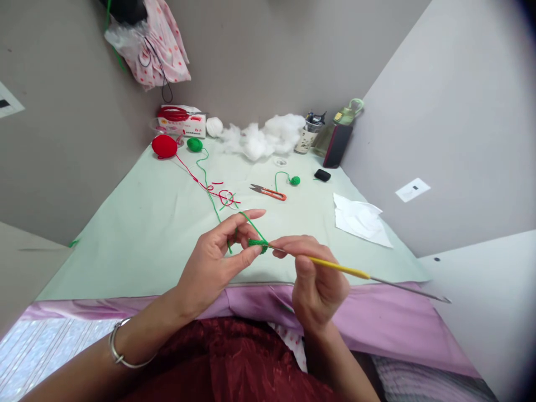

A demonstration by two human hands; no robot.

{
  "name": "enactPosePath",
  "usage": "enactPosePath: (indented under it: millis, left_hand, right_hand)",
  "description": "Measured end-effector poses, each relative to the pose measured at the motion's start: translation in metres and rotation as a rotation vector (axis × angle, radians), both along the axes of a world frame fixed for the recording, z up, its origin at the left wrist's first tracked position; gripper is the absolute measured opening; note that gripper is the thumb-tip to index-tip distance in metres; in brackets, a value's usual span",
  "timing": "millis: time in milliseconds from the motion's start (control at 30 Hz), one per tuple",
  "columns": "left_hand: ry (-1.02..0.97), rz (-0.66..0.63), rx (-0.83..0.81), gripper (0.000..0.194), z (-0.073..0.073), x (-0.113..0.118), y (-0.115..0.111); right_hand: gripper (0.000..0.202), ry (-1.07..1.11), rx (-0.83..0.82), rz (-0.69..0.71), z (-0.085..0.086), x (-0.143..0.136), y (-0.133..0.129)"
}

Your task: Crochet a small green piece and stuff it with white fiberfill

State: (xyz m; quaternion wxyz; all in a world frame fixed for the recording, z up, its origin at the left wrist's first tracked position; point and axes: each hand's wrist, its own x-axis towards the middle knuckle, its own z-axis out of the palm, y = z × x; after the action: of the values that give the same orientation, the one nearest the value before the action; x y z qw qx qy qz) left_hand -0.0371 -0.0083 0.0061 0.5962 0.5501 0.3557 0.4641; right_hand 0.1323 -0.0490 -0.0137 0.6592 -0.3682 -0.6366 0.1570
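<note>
My left hand (220,251) pinches a small green crochet piece (258,243) between thumb and fingers. Green yarn (253,224) runs from the raised index finger down to the piece. In my right hand (316,273) is a crochet hook (343,268) with a yellow grip, held like a pen. Its thin metal tip meets the green piece, though the exact stitch is too small to make out. The hook's other metal end points out to the right. From the left hand the yarn leads back across the table to a green yarn ball (195,145).
Orange thread snips (268,192) lie mid-table beside a small green crocheted ball (295,181). A red yarn ball (164,146), white stuffing (263,137), a pen cup (307,137) and a phone (338,146) line the back. White tissue (362,219) is at right.
</note>
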Motion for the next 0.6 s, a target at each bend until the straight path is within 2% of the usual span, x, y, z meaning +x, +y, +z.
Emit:
enactPosePath:
  millis: [233,500,600]
  left_hand:
    - [0.036,0.016,0.050,0.039,0.000,0.001,0.001]
    - [0.080,0.077,0.111,0.038,-0.003,0.004,-0.003]
    - [0.036,0.110,0.090,0.048,-0.003,0.004,-0.004]
  right_hand:
    - [0.025,-0.041,0.016,-0.035,-0.002,0.000,0.001]
    - [0.030,-0.242,0.114,-0.095,-0.011,0.002,0.000]
    - [0.038,-0.410,0.179,-0.196,-0.018,0.001,0.000]
